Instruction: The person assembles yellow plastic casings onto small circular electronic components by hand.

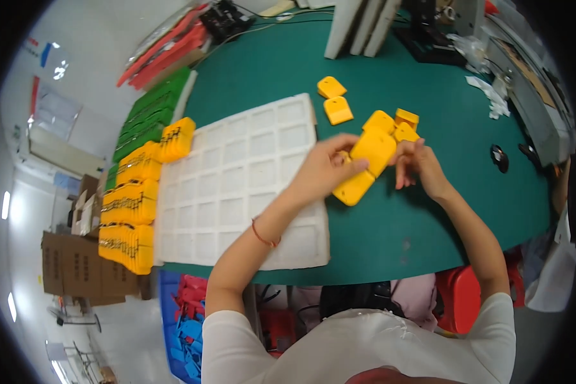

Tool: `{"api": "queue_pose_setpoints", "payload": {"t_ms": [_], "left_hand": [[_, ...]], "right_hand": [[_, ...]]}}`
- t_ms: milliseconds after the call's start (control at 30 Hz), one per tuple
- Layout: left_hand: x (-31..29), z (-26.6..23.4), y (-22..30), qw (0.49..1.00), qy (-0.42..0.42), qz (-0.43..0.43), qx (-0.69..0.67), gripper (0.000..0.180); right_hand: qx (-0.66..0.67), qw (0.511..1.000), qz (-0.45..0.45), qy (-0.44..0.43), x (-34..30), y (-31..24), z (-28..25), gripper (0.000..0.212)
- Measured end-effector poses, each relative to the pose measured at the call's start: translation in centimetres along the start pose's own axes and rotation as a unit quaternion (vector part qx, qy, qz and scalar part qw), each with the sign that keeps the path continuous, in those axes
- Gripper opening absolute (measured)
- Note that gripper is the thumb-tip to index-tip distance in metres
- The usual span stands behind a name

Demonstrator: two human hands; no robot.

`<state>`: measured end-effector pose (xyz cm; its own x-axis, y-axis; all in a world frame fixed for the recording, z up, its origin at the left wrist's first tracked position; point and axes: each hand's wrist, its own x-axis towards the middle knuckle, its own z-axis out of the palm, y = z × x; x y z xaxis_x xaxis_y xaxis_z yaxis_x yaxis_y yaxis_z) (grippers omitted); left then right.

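My left hand (pixel 326 168) is closed on a long yellow plastic piece (pixel 372 153) with rounded ends and a small hole, above the green table. A dark line crosses it near the thumb, so I cannot tell whether it is one piece or two. Its lower end (pixel 354 192) points toward me. Beside its right edge is my right hand (pixel 424 168), fingers loosely curled and apart, holding nothing I can see. Just beyond both hands lie several small yellow pieces (pixel 406 132). Two more yellow pieces (pixel 338 110) rest farther off to the left.
A white tray of square compartments (pixel 237 157) lies left of my hands. Along its left side stand rows of yellow pieces (pixel 129 201) and green pieces (pixel 148 105). A blue bin (pixel 168 307) with red and blue parts is below the table edge. Grey equipment (pixel 525 93) stands right.
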<state>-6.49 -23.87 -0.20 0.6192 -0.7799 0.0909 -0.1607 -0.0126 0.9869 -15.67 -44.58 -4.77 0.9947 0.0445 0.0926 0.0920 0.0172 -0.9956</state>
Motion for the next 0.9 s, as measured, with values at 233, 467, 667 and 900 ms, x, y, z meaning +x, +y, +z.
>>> {"api": "queue_pose_setpoints", "payload": {"t_ms": [233, 467, 667, 900], "left_hand": [[1.7, -16.7, 3.5, 0.824, 0.274, -0.001, 0.495, 0.037], [-2.3, -28.0, 1.1, 0.623, 0.362, -0.143, 0.678, 0.031], [-1.8, -27.8, -0.4, 0.620, 0.387, -0.156, 0.664, 0.031], [-2.2, -27.9, -1.3, 0.505, 0.362, -0.132, 0.773, 0.045]], "right_hand": [[-0.036, 0.998, -0.019, 0.046, 0.5, 0.2, -0.1, 0.052], [-0.075, 0.995, -0.045, 0.042, 0.6, 0.1, 0.2, 0.038], [-0.105, 0.992, -0.035, 0.055, 0.7, 0.1, 0.3, 0.032], [-0.109, 0.992, -0.037, 0.058, 0.7, -0.1, 0.5, 0.026]]}}
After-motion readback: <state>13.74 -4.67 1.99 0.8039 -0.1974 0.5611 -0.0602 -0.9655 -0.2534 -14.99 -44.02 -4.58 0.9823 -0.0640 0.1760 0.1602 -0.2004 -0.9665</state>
